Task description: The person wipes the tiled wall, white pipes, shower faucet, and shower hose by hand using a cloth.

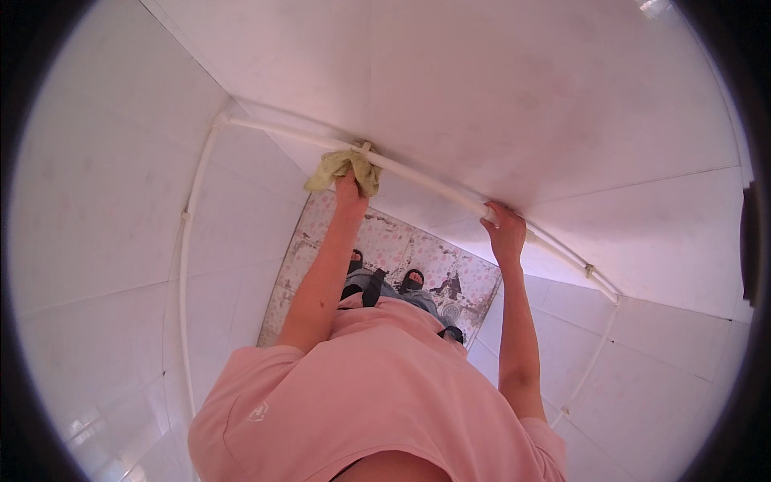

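Observation:
A white pipe point(430, 183) runs along the tiled wall in front of me, held off it by small clips. My left hand point(351, 186) grips a crumpled yellow-green cloth point(328, 169), which lies against the pipe beside one clip point(365, 148). Part of the cloth hides the fingers. Farther right, my right hand point(506, 229) is wrapped round the same pipe, its fingers over the top and its thumb at the near side.
White wall tiles point(482, 88) surround me on several sides. The pipe turns at the left corner point(223, 116) and continues along the left wall. Below are my sandalled feet point(413, 279), a stained pink-patterned floor point(385, 241) and a round drain point(451, 312).

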Motion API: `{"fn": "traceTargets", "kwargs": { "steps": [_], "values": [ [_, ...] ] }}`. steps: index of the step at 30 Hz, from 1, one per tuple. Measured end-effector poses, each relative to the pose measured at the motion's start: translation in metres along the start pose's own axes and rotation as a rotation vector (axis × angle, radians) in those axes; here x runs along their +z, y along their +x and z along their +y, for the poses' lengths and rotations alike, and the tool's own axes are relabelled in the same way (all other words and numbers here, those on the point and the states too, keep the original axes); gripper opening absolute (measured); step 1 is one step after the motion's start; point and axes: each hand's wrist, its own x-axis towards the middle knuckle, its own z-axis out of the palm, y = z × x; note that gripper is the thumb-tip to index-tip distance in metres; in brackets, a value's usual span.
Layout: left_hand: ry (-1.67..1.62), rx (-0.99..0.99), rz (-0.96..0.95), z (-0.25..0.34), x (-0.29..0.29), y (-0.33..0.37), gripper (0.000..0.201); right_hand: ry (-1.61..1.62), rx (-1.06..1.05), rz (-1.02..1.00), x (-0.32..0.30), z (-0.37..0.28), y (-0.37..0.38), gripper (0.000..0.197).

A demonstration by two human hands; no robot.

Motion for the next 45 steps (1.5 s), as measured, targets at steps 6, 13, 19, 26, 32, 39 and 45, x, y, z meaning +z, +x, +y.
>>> {"fn": "traceTargets", "kwargs": {
  "steps": [6,13,19,26,32,39,45],
  "values": [
    [-0.180,-0.047,0.074,-0.010,-0.003,-0.001,0.026,0.009,-0.002,0.002,0.001,-0.001,0.003,0.034],
    [-0.083,-0.137,0.239,-0.022,-0.028,-0.036,0.028,0.157,-0.028,0.034,-0.011,0.008,-0.006,0.039],
    [0.480,-0.269,-0.150,-0.092,0.011,-0.091,0.026,0.158,0.139,0.275,-0.057,0.022,-0.045,0.031],
    [0.413,-0.377,-0.049,-0.168,0.040,-0.092,0.022,0.300,0.475,0.424,-0.059,0.089,-0.140,0.021],
    [0.500,-0.333,-0.187,-0.150,0.018,-0.074,0.030,0.429,0.662,0.452,-0.037,0.093,-0.206,0.012],
    [1.271,-0.822,-0.854,-0.127,-0.006,-0.131,0.037,0.569,1.024,0.487,0.010,0.008,-0.283,0.020],
    [0.932,-1.616,-1.940,-0.128,-0.025,-0.205,0.046,1.889,1.183,1.127,0.041,-0.117,-0.358,0.048]
  ]
}}
